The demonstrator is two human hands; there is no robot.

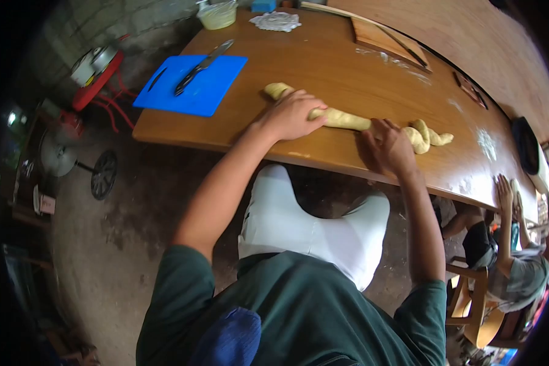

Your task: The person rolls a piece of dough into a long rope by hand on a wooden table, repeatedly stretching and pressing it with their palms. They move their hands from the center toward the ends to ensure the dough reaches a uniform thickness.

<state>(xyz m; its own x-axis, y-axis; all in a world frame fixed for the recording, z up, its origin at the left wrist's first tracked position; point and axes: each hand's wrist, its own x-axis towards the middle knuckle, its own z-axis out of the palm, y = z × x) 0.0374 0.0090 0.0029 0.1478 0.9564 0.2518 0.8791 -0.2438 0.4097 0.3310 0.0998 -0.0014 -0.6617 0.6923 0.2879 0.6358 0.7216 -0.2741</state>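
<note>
A long roll of pale yellow dough point(346, 119) lies along the front part of the wooden table point(323, 67). My left hand point(294, 114) rests over its left part, palm down, with the fingers curved round the dough and a rounded end showing beyond the hand. Further right, my right hand point(391, 143) is on the roll's other end, fingers bent over it; the fingertips are partly hidden. Just beside my right hand sits a twisted piece of dough point(426, 136), its narrow tip pointing right.
A knife point(202, 67) lies on a blue cutting board point(222, 85) at the left. Behind are a plastic-covered bowl point(218, 15), crumpled plastic point(276, 22) and a wooden board point(387, 44). Another person's hands point(507, 196) touch the table's right end.
</note>
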